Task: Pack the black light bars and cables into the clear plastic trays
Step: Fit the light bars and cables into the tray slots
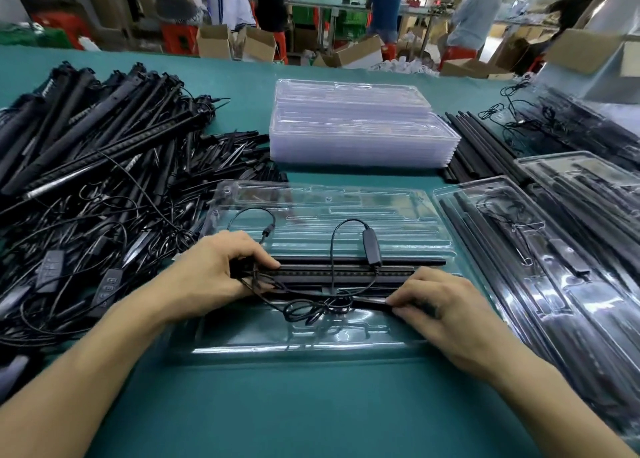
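An open clear plastic tray [346, 201] lies in front of me on the green table. Across its middle lie black light bars [346, 271] side by side. A black cable [332, 250] with an inline controller [371, 248] loops over the bars and bunches up just below them. My left hand [211, 270] grips the left ends of the bars, thumb and fingers curled round them and the cable. My right hand [436, 302] pinches the right end of the nearest bar at the tray's lower right.
A big heap of black light bars and cables [104, 180] covers the table's left side. A stack of clear trays [356, 128] stands behind the open tray. Loose black bars [481, 146] and filled trays [554, 250] lie at the right. People work at benches beyond.
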